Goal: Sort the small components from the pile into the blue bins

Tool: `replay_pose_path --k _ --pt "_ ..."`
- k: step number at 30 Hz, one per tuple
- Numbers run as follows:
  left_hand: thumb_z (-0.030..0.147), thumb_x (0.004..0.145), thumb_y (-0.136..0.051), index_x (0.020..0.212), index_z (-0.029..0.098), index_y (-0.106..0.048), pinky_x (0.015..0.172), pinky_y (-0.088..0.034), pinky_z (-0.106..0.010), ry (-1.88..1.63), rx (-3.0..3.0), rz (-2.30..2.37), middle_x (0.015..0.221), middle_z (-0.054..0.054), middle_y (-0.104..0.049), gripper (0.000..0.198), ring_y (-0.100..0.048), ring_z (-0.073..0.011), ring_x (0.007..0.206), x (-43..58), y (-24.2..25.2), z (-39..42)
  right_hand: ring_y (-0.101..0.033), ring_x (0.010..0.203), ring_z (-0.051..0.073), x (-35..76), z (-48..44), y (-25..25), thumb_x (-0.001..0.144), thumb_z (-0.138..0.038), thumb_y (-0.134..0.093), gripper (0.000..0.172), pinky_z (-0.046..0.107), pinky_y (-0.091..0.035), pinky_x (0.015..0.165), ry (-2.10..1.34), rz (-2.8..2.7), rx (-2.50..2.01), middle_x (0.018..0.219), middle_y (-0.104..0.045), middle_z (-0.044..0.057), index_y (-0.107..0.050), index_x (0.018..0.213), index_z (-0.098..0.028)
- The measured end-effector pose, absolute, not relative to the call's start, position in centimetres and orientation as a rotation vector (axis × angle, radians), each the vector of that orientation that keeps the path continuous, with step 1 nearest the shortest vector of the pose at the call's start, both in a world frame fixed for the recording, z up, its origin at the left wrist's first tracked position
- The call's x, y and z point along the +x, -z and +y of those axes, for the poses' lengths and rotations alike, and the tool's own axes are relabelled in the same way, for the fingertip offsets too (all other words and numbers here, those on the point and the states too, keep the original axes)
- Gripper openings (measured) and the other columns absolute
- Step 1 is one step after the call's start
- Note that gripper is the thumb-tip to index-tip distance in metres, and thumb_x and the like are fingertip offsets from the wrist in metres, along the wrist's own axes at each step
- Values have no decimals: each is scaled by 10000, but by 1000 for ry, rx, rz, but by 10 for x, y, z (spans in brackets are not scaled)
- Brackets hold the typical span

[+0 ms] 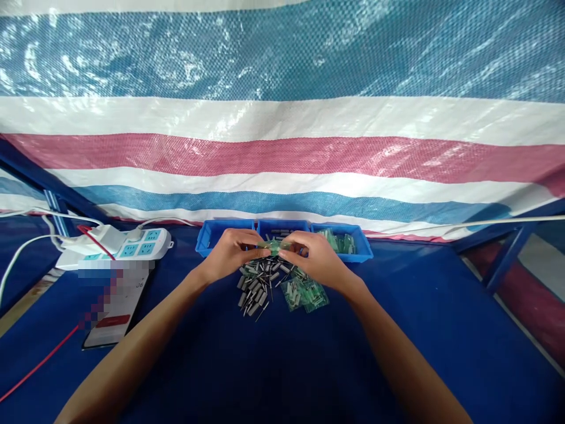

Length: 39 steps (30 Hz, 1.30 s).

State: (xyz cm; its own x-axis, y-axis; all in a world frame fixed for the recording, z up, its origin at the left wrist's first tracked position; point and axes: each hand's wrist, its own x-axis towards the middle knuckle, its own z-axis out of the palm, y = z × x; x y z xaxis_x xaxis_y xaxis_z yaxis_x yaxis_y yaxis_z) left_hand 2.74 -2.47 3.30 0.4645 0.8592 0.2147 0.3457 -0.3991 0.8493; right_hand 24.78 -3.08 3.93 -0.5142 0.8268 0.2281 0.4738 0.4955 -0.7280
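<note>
Between my two hands is a small green-tinted clear plastic bag (pixel 273 245), pinched from both sides. My left hand (pixel 232 253) grips its left end with thumb and fingers. On the other side, my right hand (pixel 312 254) pinches the right end; whether anything is inside the bag I cannot make out. Below the hands lies a pile of small grey cylinders and thin dark metal pins (pixel 256 291). Just right of it, several green plastic bags (pixel 305 294) with small parts inside lie flat on the blue table (pixel 265 371).
Three blue bins stand behind my hands: a left bin (pixel 206 238), a middle bin (pixel 282 225) with grey parts, and a right bin (pixel 362 247) holding green bags. At left are a white power strip (pixel 150 242) with cables and a phone (pixel 115 315). A striped tarp (pixel 282 156) hangs behind.
</note>
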Motion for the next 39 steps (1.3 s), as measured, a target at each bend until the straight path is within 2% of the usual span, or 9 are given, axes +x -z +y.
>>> replay_pose_path --k 6,11,15,20,25,32,39 --pt "361 802 -681 734 129 -732 453 -398 -195 -921 1917 1011 673 -35 -610 247 -508 -87 538 28 -26 -22 -485 633 121 248 -26 -34 869 -287 -605 222 245 -335 582 -732 -2258 -1095 703 -561 16 -564 698 -152" --pt "398 808 -663 893 138 -721 447 -393 -179 -830 1869 1020 678 -12 -607 280 -473 -72 510 28 -25 -21 -456 605 113 249 -23 -30 883 -299 -585 303 247 -310 574 -688 -2226 -1089 654 -508 -1 -484 634 -160" --pt "411 798 -668 937 133 -707 442 -388 -178 -768 1874 1050 656 -2 -595 313 -460 -72 497 28 -25 -22 -447 594 110 248 -25 -31 881 -314 -589 332 246 -303 562 -678 -2214 -1103 642 -492 -6 -456 617 -164" --pt "410 827 -631 895 130 -702 467 -424 -185 -800 1885 1034 719 -22 -623 296 -495 -84 537 27 -25 -23 -476 618 120 247 -27 -34 882 -311 -582 311 245 -331 578 -720 -2221 -1102 663 -516 2 -463 634 -168" --pt "417 829 -628 914 134 -695 452 -408 -179 -808 1864 1018 683 -8 -599 303 -460 -73 511 26 -27 -25 -487 618 122 248 -28 -36 888 -299 -561 283 247 -337 579 -729 -2200 -1086 651 -520 0 -484 649 -168" --pt "417 829 -631 852 134 -698 465 -413 -196 -812 1848 1008 722 -23 -605 292 -499 -85 533 27 -28 -26 -484 619 125 247 -30 -39 889 -321 -559 291 251 -342 573 -782 -2204 -1079 671 -537 12 -488 651 -169" --pt "355 819 -660 650 112 -664 475 -367 -214 -789 1956 1004 573 -1 -528 296 -464 -84 511 25 -30 -26 -452 589 117 245 -30 -38 886 -307 -569 317 243 -318 554 -762 -2226 -1082 633 -516 6 -479 617 -166"
